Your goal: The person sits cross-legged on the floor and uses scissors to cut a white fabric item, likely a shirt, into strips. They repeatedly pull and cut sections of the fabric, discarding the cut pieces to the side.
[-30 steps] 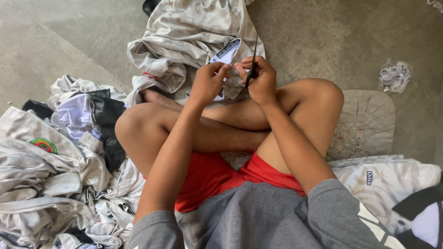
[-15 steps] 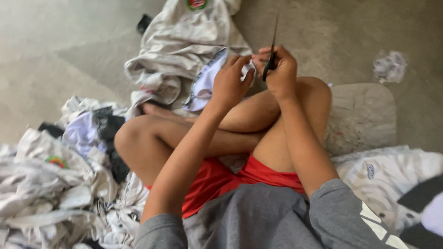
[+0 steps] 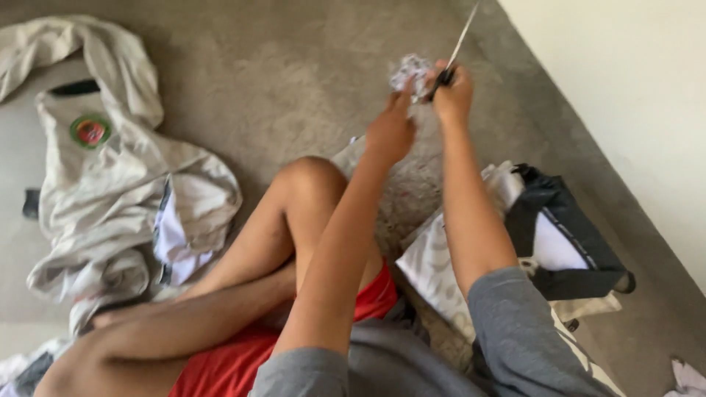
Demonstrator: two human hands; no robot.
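A: What is held in the hands?

B: A dark-handled tool with a thin pale blade is gripped in the clenched right hand; whether it is a knife or scissors cannot be told through the blur. The blade is pointed up and away, towards the top edge of the view.

A: And the left hand?

B: It is raised just beside the right, fingers stretched up to a small crumpled scrap of white fabric, which seems to be pinched at its lower edge. The scrap is kept in the air between both hands, above the grey carpet.

A: How is the scrap described?

B: Wrinkled, pale, loosely bunched; finer detail is lost.

A: What room is seen around it?

B: Open carpet is seen ahead and to the left. A pale wall is met close on the right. A heap of cream garments lies well apart on the left, and a black-and-white garment lies beside the right arm.
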